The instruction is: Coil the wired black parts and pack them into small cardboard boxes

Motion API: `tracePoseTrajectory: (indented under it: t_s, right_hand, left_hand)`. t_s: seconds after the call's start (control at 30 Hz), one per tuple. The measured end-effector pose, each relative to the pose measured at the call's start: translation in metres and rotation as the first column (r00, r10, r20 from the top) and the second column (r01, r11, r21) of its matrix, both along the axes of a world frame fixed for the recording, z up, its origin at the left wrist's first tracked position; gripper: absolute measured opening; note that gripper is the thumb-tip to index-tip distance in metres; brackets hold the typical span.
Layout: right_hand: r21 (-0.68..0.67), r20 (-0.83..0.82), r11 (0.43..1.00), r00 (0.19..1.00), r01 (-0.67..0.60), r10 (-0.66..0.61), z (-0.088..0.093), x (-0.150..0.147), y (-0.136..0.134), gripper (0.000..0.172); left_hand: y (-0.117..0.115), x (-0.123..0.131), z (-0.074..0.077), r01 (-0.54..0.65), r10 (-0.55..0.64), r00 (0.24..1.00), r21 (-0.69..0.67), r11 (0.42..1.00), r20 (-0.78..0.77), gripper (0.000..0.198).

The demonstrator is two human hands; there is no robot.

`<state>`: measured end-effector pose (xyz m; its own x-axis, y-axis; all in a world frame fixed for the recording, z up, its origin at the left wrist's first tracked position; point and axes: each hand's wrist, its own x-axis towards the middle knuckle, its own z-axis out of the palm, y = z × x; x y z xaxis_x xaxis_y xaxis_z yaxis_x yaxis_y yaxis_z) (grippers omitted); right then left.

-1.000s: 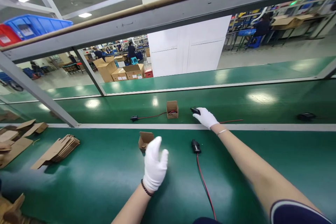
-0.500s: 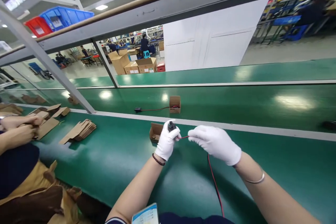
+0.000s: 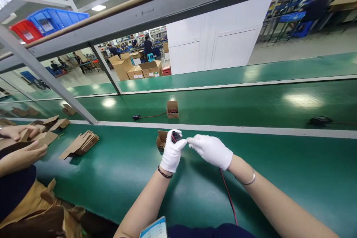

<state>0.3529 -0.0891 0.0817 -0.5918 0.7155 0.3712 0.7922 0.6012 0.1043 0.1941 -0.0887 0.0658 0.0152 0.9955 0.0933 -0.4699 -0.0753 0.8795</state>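
Both my hands wear white gloves and meet above the green bench. My left hand (image 3: 172, 152) is closed around a small black plug (image 3: 176, 135) held upright. My right hand (image 3: 212, 150) pinches the plug's red and black cable (image 3: 228, 193) close beside the left hand; the cable trails down toward my body. A small open cardboard box (image 3: 161, 140) lies on the bench just behind my left hand.
On the conveyor belt (image 3: 251, 108) beyond sit another small box (image 3: 172, 109) with a cabled plug (image 3: 136, 117) and a black part (image 3: 318, 121) at right. A stack of flat cardboard blanks (image 3: 80, 144) lies left, near a co-worker's hands (image 3: 23, 145).
My hands have drawn closer together, the right sliding along the cable toward the plug. One second ago the right hand reached over the belt and the left hovered open.
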Motion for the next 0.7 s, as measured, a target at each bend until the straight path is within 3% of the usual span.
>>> tracePoseTrajectory:
  t_s: [0.1, 0.17, 0.23, 0.33, 0.37, 0.5, 0.57, 0.63, 0.7]
  right_hand:
    - [0.006, 0.115, 0.992, 0.985, -0.129, 0.128, 0.008, -0.001, -0.020, 0.021]
    - [0.051, 0.040, 0.987, 0.988, -0.151, 0.149, 0.019, -0.002, -0.027, 0.026]
    - [0.045, -0.118, 0.996, 0.990, -0.076, 0.081, 0.029, -0.005, -0.028, 0.028]
    - [-0.177, -0.419, 0.983, 0.899, 0.053, -0.124, 0.034, -0.013, -0.020, 0.016]
    - [-0.245, -0.506, 0.966, 0.840, 0.079, -0.197, 0.033, -0.016, -0.016, 0.016]
    - [-0.349, -0.699, 0.928, 0.622, 0.132, -0.352, 0.016, -0.026, -0.010, 0.052]
    - [-0.335, -0.709, 0.936, 0.626, 0.107, -0.325, 0.009, -0.030, -0.011, 0.045]
    - [-0.263, -0.666, 0.961, 0.705, 0.082, -0.242, 0.004, -0.033, -0.014, 0.027]
    - [-0.187, -0.585, 0.981, 0.795, 0.059, -0.159, 0.004, -0.035, -0.018, 0.026]
  left_hand:
    - [0.002, -0.001, -0.004, 0.054, -0.045, 0.975, -0.036, 0.998, 0.217, 0.051]
    - [0.001, -0.001, -0.003, 0.153, -0.153, 0.980, 0.009, 0.988, 0.131, 0.063]
    - [-0.003, -0.001, -0.001, 0.259, -0.259, 0.966, 0.059, 0.964, -0.018, 0.074]
    - [-0.008, 0.000, 0.005, 0.401, -0.389, 0.905, 0.044, 0.915, -0.170, 0.066]
    - [-0.009, 0.002, 0.006, 0.386, -0.370, 0.900, 0.025, 0.922, -0.231, 0.059]
    - [-0.007, 0.010, -0.001, 0.143, -0.114, 0.923, 0.050, 0.989, -0.368, 0.046]
    - [-0.004, 0.014, -0.007, 0.032, -0.006, 0.937, 0.069, 0.997, -0.348, 0.044]
    - [-0.003, 0.017, -0.012, -0.050, 0.064, 0.949, 0.054, 0.997, -0.309, 0.043]
    - [-0.003, 0.019, -0.013, -0.097, 0.100, 0.961, 0.023, 0.995, -0.259, 0.042]
